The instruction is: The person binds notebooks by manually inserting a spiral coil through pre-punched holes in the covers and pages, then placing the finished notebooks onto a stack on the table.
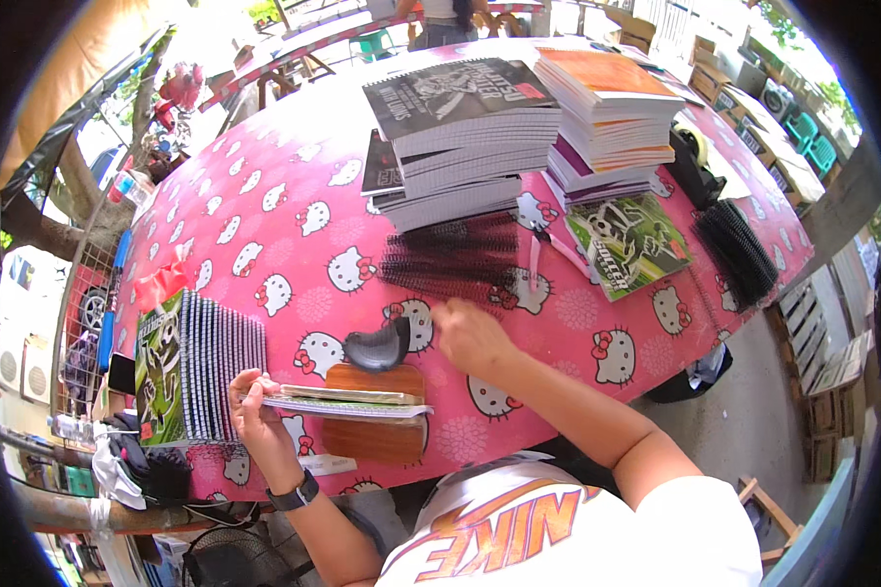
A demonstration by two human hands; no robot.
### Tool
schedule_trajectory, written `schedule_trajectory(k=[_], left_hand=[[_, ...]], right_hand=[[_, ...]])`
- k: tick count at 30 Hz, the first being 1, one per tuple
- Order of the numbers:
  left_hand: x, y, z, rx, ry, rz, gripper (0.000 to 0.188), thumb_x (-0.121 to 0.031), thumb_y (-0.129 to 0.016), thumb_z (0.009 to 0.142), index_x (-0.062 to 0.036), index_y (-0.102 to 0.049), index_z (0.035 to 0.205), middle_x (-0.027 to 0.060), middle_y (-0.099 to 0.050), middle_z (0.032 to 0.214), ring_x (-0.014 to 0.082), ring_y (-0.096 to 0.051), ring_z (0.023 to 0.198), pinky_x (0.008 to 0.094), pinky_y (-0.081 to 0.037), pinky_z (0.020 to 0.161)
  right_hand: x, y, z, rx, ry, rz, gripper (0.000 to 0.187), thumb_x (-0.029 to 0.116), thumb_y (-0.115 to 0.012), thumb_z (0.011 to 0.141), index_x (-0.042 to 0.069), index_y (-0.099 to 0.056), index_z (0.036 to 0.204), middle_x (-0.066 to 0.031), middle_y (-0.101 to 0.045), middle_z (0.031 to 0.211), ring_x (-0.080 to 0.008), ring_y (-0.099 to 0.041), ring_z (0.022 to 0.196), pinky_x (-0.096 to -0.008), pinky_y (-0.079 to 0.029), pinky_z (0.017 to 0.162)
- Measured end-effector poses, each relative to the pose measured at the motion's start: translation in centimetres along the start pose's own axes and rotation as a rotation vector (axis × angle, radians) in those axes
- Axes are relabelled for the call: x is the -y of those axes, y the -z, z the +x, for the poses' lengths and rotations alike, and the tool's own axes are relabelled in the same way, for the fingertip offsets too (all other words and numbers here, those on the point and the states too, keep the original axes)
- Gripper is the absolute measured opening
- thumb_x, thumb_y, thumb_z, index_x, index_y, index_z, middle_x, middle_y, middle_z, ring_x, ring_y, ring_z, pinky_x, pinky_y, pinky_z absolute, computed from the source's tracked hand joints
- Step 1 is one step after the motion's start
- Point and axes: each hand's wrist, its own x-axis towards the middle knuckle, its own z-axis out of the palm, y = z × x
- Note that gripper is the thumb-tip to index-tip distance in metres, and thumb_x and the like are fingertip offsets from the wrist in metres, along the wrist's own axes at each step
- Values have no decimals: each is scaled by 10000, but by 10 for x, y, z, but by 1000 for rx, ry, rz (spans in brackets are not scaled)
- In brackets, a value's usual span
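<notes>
My left hand grips one end of an unbound notebook, a thin sheaf of pages seen edge-on. The sheaf is held over a brown wooden board. My right hand is closed, fingers curled, at the near edge of a row of black spiral binding coils. Whether a coil is between its fingertips cannot be made out. Left of that hand lies a dark, curved, rounded object. Beside my left hand stands a stack of spiral-bound notebooks with green covers.
Tall stacks of dark-covered notebooks and orange-topped notebooks stand at the back. Pink-handled pliers lie near a green-covered notebook. More black coils and a tape dispenser sit at right on the pink tablecloth.
</notes>
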Motion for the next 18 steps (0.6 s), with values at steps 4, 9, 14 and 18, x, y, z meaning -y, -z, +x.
schedule_trajectory(k=[4, 9, 14, 18], left_hand=[[3, -12, -3, -150, -175, 301, 461, -291, -485, 933, 15, -426, 1272, 132, -570, 1109, 220, -485, 1107, 363, -373, 952], [-32, -79, -54, 204, -746, 1199, 955, -623, -633, 732, -15, -306, 1392, 121, -534, 1245, 265, -360, 1289, 561, -50, 1093], [-13, -91, -67, 408, -543, 1355, 571, -521, -703, 678, -136, -593, 1084, 13, -532, 918, 228, -497, 1080, 642, 9, 1050], [-7, -106, -69, 341, -574, 1273, 370, -394, -697, 686, -149, -615, 951, 31, -531, 912, 226, -510, 1017, 633, -4, 1052]], right_hand=[[-10, 28, 9, -158, -20, -100, 273, 37, -481, 777, -3, -444, 1045, -222, -509, 974, -407, -529, 935, -474, -492, 772], [25, 86, -8, -155, -88, 123, 301, 121, -461, 897, 1, -411, 1169, -204, -532, 911, -361, -556, 853, -438, -476, 774], [62, 101, -39, 198, 89, 548, 306, 40, -450, 920, 57, -436, 1226, -171, -546, 933, -311, -547, 795, -347, -449, 765], [66, 102, -50, 148, 170, 696, 334, -6, -458, 902, 65, -452, 1228, -157, -557, 956, -300, -578, 850, -342, -459, 790]])
